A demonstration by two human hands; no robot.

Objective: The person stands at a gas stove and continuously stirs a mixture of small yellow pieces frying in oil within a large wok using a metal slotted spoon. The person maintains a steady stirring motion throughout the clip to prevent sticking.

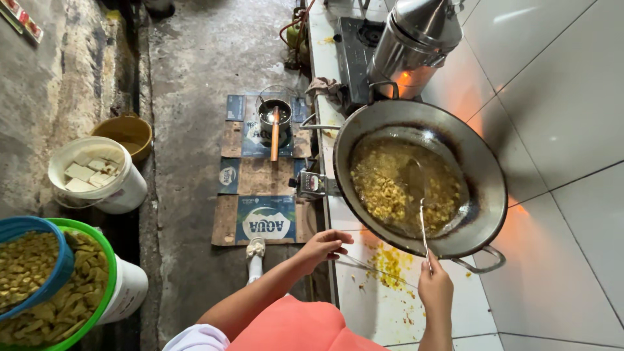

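- right hand (435, 286) fist-closed round thin skimmer handle (424, 234), arm reaching up from below
- skimmer sunk in oily wok (481, 214) among yellow frying bits (390, 188)
- left hand (323, 247) loosely curled, holding nothing, resting at tiled counter (559, 292) edge

The right hand (435, 286) holds a metal skimmer (419, 195) in the wok (484, 169) (yellow pieces frying), left hand (323, 247) on the counter edge (333, 273).

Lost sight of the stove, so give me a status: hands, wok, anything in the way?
Right hand grips skimmer handle, head sunk in the wok. Left hand rests on counter edge. Yellow pieces frying; crumbs on counter.
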